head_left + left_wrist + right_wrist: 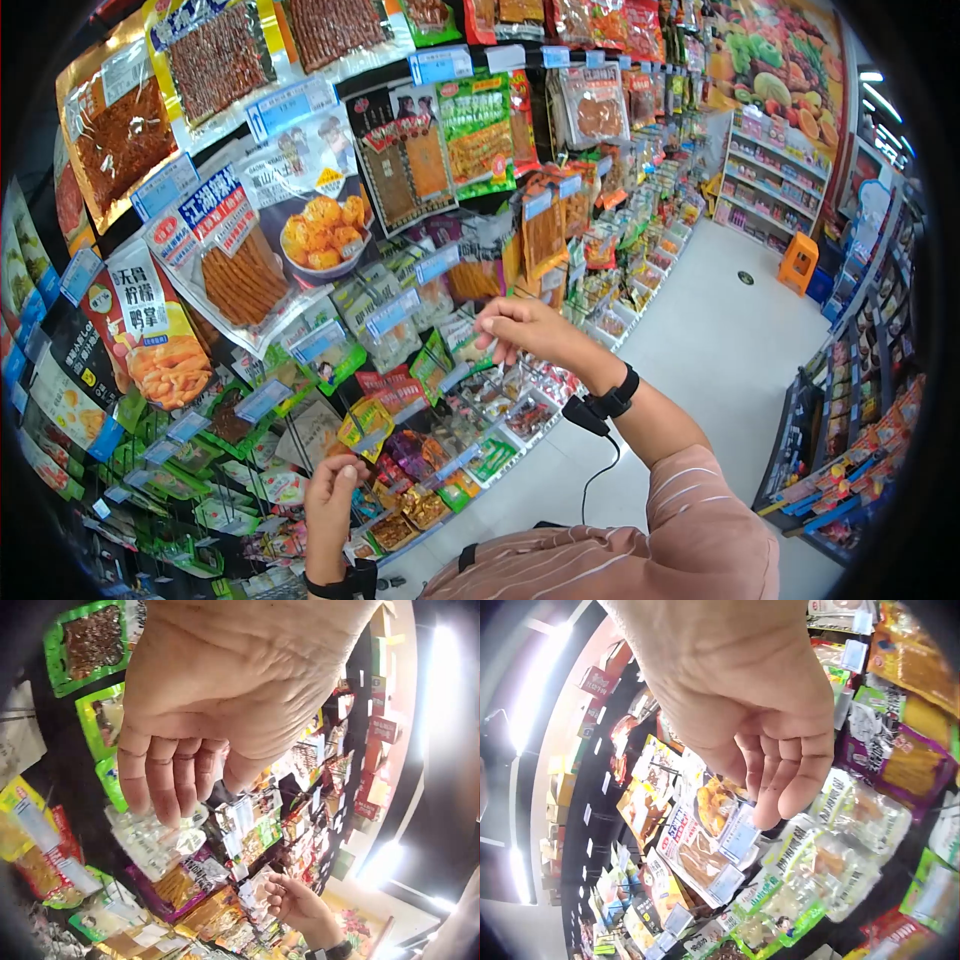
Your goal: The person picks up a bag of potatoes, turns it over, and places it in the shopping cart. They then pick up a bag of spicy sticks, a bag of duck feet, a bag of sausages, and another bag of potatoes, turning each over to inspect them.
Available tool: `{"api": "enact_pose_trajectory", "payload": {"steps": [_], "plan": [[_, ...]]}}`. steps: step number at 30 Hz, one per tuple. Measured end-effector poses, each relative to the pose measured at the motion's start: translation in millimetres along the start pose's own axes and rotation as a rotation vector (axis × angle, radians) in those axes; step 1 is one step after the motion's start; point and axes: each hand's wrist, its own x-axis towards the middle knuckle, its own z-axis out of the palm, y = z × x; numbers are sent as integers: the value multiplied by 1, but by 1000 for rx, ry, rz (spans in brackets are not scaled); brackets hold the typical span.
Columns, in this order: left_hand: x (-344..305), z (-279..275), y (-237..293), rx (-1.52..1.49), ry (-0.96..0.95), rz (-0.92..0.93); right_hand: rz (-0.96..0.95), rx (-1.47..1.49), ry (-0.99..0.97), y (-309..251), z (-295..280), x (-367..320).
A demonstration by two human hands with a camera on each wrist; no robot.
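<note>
My right hand (540, 332) is raised in front of the shelf wall, its fingers loosely bent and holding nothing. In the right wrist view, its fingertips overlap a blue price tag (739, 836) and stand near clear snack packs with green lettering (832, 859). Lower down, my left hand (332, 495) hovers by the hanging packets, fingers also loosely curled around nothing. A small yellow packet (366, 428) hangs just above it in the head view. Past the left fingertips, the left wrist view shows a purple snack bag (180, 889).
Hooks carry rows of bagged snacks, among them a bag of brown strips (240, 275) and a green bag (476, 130). The aisle floor (690, 330) runs to the right, with an orange stool (798, 263) and a white shelf unit (770, 180) farther back. Another rack (850, 440) lines the right side.
</note>
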Motion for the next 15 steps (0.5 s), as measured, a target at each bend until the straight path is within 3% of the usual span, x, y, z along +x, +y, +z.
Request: {"api": "enact_pose_trajectory", "payload": {"steps": [6, 8, 9, 11, 13, 15], "plan": [[-47, -19, -60, 79, -101, -135, 228, 15, 87, 60, 27, -71], [-67, -34, -66, 264, -123, -225, 251, 85, 88, 85, 38, -92], [-78, -46, -90, 309, -121, -84, 289, 108, 103, 94, 47, -101], [-109, -70, -114, 531, -15, -41, 379, 118, 121, 105, 66, -114], [-141, -91, -120, 638, 9, -135, 428, 95, 103, 109, 85, -117], [-188, -108, -133, 597, 124, -202, 458, 98, 79, 112, 106, -122]]}}
